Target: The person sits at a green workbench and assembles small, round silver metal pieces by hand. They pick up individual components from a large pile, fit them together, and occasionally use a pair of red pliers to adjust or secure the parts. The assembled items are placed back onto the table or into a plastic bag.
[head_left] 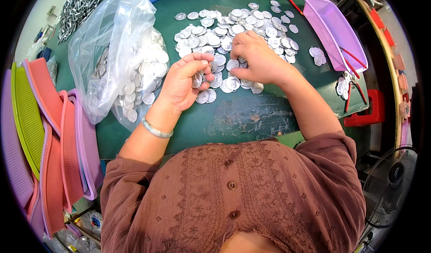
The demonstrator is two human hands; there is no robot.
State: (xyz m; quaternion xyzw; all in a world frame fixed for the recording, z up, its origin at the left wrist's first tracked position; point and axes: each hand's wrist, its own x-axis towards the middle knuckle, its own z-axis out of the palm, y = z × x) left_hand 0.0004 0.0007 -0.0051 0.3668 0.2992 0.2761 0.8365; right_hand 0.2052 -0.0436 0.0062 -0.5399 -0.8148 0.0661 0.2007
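A wide heap of round silver metal medallions, each with a small loop on its edge, lies on the green table. Over the heap's near left side my left hand is turned partly palm up, its fingers curled around a few medallions. My right hand reaches into the middle of the heap, palm down with bent fingers. Thumb and forefinger are apart there, close to medallions on the table. Whether the right fingertips grip one is hidden behind the hand.
A clear plastic bag spills more medallions at the left. Beyond it lies a pile of small metal parts. A purple basket, red-handled pliers and small medallion groups are at the right. Stacked plastic baskets stand left; a fan stands lower right.
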